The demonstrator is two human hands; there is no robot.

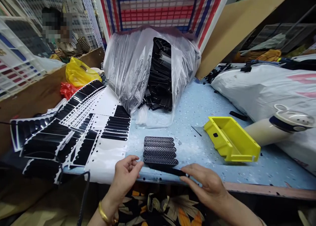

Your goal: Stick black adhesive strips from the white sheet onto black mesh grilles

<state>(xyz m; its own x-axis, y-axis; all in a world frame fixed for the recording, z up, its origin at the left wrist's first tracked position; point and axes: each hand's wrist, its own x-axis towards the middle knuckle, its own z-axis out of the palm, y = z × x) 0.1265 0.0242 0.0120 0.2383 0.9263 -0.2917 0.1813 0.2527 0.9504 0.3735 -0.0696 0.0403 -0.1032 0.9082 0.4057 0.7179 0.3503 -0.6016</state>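
A thin black strip [169,170] is pinched at its right end between the thumb and fingers of my right hand [207,183], near the table's front edge. My left hand [127,173] is beside the strip's left end, thumb and fingers curled close together; whether anything small is between them is hidden. Just beyond the strip, several black lattice-patterned pieces [160,150] lie in a stack of rows. To the left, sheets [115,129] carry long black rounded stickers, spread over one another on the table.
A clear plastic bag [130,64] full of black pieces [160,74] stands at the back. On the right are a yellow bin [232,140], a bottle [278,124] and a large white sack [256,84]. A person [71,46] sits at the back left.
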